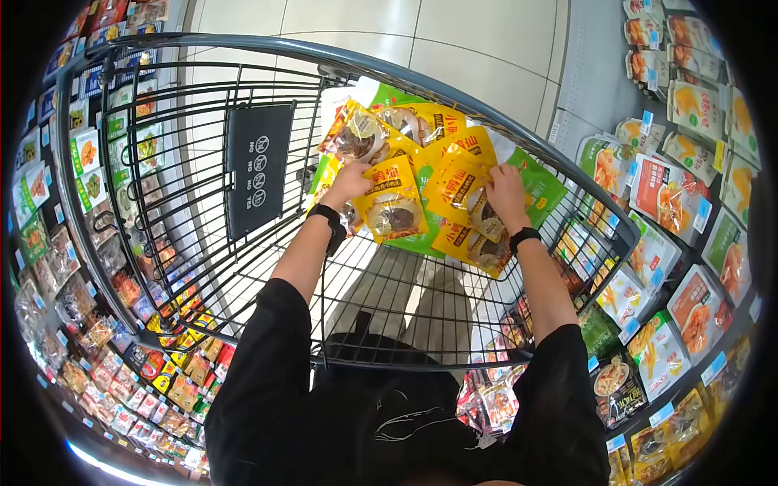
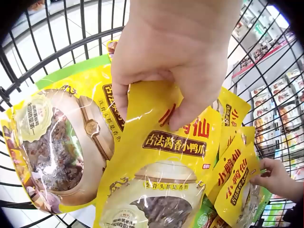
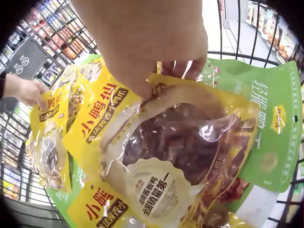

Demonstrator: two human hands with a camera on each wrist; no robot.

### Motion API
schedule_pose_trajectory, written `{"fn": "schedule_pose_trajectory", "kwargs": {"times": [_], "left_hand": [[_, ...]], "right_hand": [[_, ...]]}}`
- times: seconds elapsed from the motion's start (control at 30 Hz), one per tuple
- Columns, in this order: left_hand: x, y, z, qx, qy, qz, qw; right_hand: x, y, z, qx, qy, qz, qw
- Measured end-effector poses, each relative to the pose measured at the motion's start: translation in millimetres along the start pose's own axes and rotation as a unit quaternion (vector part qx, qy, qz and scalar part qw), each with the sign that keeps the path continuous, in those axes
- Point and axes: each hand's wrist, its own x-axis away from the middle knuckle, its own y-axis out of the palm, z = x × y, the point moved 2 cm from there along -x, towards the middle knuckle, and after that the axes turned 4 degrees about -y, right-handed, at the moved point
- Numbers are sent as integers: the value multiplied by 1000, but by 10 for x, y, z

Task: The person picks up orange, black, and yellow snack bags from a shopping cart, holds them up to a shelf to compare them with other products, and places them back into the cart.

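Several yellow food bags lie in a black wire shopping cart, on top of green bags. My left hand (image 1: pixel 348 186) pinches the top edge of one yellow bag (image 1: pixel 394 206); in the left wrist view the thumb lies on the front of that bag (image 2: pixel 156 166). To its right, my right hand (image 1: pixel 508 196) grips the edge of another yellow bag (image 1: pixel 462 190). The right wrist view shows its fingers behind the edge of a bag with dark contents (image 3: pixel 175 137). A green bag (image 3: pixel 266 118) lies beside and partly beneath it.
The cart's dark handle rail (image 1: pixel 340 53) curves along the far side, with a black panel (image 1: pixel 259 170) on the mesh at left. Shelves of packaged food stand on both sides, including white and red packs (image 1: pixel 671 194) at right. Pale floor tiles (image 1: pixel 478 40) lie beyond the cart.
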Motion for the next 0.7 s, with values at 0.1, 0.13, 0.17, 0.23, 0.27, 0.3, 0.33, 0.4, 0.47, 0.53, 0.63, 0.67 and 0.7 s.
{"fn": "schedule_pose_trajectory", "kwargs": {"times": [0.1, 0.13, 0.17, 0.23, 0.27, 0.3, 0.33, 0.4, 0.47, 0.53, 0.63, 0.67, 0.7], "left_hand": [[43, -3, 47, 12, -3, -7, 1000], [39, -15, 48, 22, -6, -9, 1000], [57, -20, 45, 23, -7, -9, 1000], [114, -31, 55, 60, 1, -6, 998], [143, -38, 54, 60, 0, -6, 998], [171, -51, 49, 87, -6, -7, 996], [196, -62, 44, 113, -12, -7, 993], [233, -84, 50, 119, -21, -8, 993], [258, -104, 72, 122, -29, -8, 992], [267, -104, 101, 142, -49, -16, 988], [227, -63, 109, 147, -64, -37, 986], [220, -68, 109, 146, -60, -38, 987], [227, -86, 134, 99, -49, -70, 991]], "right_hand": [[33, 11, 7, -92, 53, 11, 994], [20, 27, 25, -196, 105, 16, 975], [21, 74, 57, -196, 104, 15, 975], [40, 161, 218, -301, 148, 59, 940], [31, 172, 303, -301, 149, 58, 940], [1, 165, 381, -279, 139, 62, 948], [-31, 177, 459, -258, 130, 66, 955], [-112, 234, 512, -217, 89, 124, 964], [-118, 246, 536, -175, 48, 184, 966], [-185, 136, 366, -260, 156, -2, 953], [-195, 154, 183, -256, 120, -44, 958], [-162, 281, 185, -256, 102, -41, 960], [-137, 272, 115, -256, 103, -37, 961]]}}
